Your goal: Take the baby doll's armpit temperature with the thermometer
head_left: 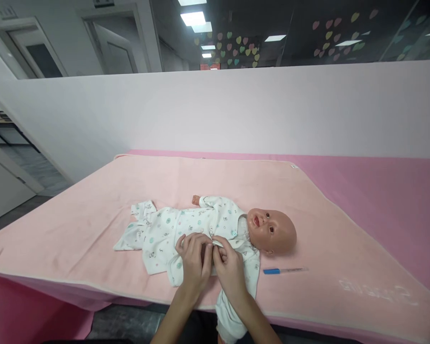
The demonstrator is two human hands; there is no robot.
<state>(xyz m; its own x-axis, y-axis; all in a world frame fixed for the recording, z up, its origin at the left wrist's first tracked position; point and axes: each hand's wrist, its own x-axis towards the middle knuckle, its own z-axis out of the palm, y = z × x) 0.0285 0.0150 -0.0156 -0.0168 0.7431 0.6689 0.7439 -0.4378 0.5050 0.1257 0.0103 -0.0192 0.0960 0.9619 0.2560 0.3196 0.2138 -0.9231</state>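
White wall (236, 114) right across the upper half, and below it the peach blanket (93, 210) fills the lower half. Center of the frame, here's the doll (274, 231), on its back on that blanket, head to the right, legs to the left, in a white printed top (195, 220). Hands at the near side of its belly! Left hand (192, 260), fingers curled to the top's edge; can't tell whether it grips. Right hand (231, 267), just beside it, pinching that edge. Lower right of center, blue-capped pen (284, 271) near the head.
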